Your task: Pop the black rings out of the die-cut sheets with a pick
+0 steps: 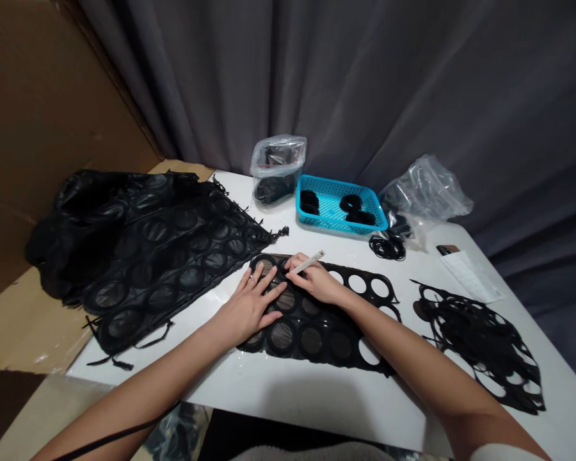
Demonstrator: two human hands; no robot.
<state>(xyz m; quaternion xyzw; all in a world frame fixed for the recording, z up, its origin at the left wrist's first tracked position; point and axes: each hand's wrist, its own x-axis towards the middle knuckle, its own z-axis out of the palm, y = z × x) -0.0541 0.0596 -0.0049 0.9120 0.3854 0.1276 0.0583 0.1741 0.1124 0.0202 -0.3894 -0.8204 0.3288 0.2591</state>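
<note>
While the black sheet (325, 325) lies flat on the white table (249, 384) in front of the body, good work here asks for steady pressure beside the ring and a light, controlled tool—its tip is hidden. Here's the left hand (252, 307), palm down, fingers spread wide across the sheet, and the right hand (319, 282), angled inward, pinching the slim pale tool (311, 260)—the blue basket (340, 225) sits beyond them.
</note>
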